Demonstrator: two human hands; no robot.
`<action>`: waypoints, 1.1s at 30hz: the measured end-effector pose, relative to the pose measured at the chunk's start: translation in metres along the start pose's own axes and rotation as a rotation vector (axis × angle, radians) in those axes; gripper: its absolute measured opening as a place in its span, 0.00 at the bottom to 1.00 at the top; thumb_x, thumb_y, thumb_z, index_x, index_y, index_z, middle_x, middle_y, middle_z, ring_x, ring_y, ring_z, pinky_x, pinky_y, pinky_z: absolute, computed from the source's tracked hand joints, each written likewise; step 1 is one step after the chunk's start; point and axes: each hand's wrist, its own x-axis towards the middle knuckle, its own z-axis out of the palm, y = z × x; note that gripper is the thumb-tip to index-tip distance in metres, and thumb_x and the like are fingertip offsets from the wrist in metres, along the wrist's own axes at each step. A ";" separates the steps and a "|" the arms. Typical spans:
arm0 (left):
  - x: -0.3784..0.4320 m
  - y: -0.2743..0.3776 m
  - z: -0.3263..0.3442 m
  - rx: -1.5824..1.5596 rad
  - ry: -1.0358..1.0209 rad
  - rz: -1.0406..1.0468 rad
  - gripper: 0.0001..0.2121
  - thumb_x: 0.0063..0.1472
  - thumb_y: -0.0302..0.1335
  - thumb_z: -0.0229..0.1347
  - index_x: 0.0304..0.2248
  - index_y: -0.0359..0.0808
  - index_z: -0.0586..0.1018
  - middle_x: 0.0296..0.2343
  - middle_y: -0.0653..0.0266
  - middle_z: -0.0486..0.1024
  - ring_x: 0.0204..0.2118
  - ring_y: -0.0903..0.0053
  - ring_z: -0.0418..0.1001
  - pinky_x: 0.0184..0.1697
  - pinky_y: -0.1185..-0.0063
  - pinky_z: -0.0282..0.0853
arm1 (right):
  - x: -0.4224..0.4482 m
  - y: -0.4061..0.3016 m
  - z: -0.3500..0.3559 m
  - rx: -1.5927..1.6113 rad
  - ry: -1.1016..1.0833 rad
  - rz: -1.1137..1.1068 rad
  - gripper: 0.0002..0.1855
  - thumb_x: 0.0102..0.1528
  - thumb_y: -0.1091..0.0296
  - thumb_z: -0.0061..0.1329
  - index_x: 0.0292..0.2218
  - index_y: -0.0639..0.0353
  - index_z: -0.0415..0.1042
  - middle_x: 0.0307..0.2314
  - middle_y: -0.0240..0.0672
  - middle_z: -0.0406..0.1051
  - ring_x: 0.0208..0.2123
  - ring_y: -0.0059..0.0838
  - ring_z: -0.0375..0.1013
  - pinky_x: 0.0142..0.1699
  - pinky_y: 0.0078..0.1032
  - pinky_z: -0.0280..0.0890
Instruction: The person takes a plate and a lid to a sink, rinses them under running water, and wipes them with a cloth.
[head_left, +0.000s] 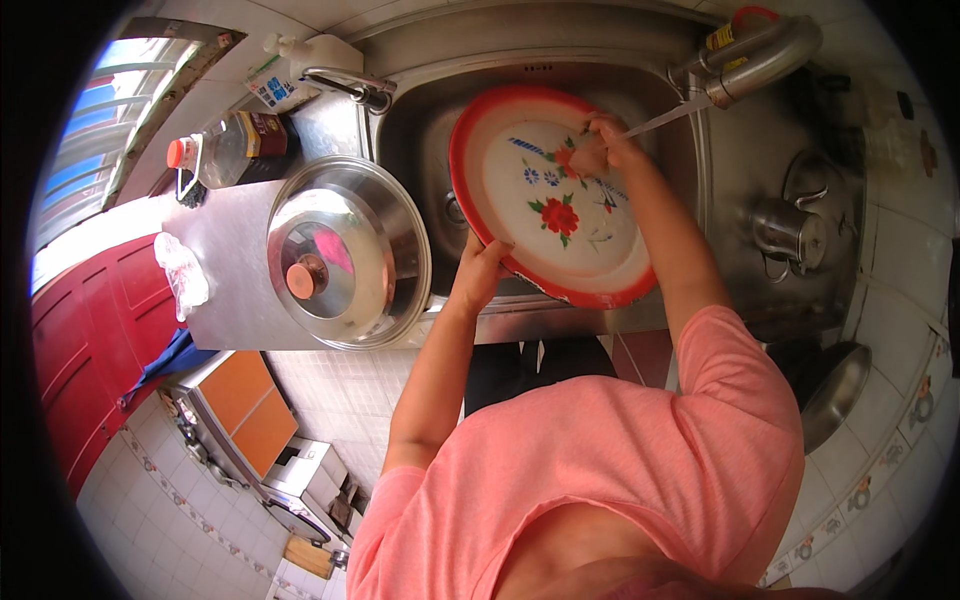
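A large round enamel tray (510, 210) with a red rim and painted flowers is tilted over the stainless steel sink (420, 127). My left hand (480, 271) grips its near-left rim, thumb on top. My right hand (604, 146) lies at the tray's upper right inner face, fingers bent; whether it holds anything is hidden by blur and water. A stream of water (667, 118) runs from the thick steel spout (765, 60) onto or beside that hand.
Left of the sink are a domed pot lid (352, 262), a plastic bottle with a red cap (232, 150), a small faucet (349, 81) and a plastic bag (181, 276). A metal kettle (787, 232) stands at the right, a pan (836, 397) below it.
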 end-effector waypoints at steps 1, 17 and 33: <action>0.001 0.002 0.000 -0.008 -0.025 -0.018 0.23 0.51 0.26 0.47 0.48 0.36 0.59 0.39 0.58 0.67 0.39 0.69 0.70 0.34 0.73 0.72 | 0.006 0.002 -0.004 -0.058 -0.039 -0.050 0.17 0.54 0.54 0.41 0.28 0.60 0.67 0.19 0.33 0.67 0.20 0.27 0.67 0.29 0.28 0.65; -0.001 0.023 0.005 -0.056 -0.166 -0.051 0.37 0.46 0.14 0.48 0.55 0.46 0.48 0.43 0.62 0.63 0.41 0.70 0.68 0.37 0.74 0.69 | -0.163 -0.032 0.128 -0.410 -0.566 -0.291 0.22 0.54 0.72 0.34 0.51 0.64 0.59 0.49 0.37 0.55 0.45 0.26 0.64 0.47 0.23 0.60; -0.009 0.018 0.003 0.179 0.011 0.001 0.36 0.45 0.18 0.51 0.54 0.39 0.50 0.38 0.63 0.65 0.37 0.77 0.67 0.35 0.81 0.67 | 0.043 -0.001 0.142 -1.143 0.069 -0.917 0.24 0.56 0.63 0.36 0.53 0.58 0.54 0.51 0.44 0.55 0.53 0.47 0.54 0.56 0.41 0.51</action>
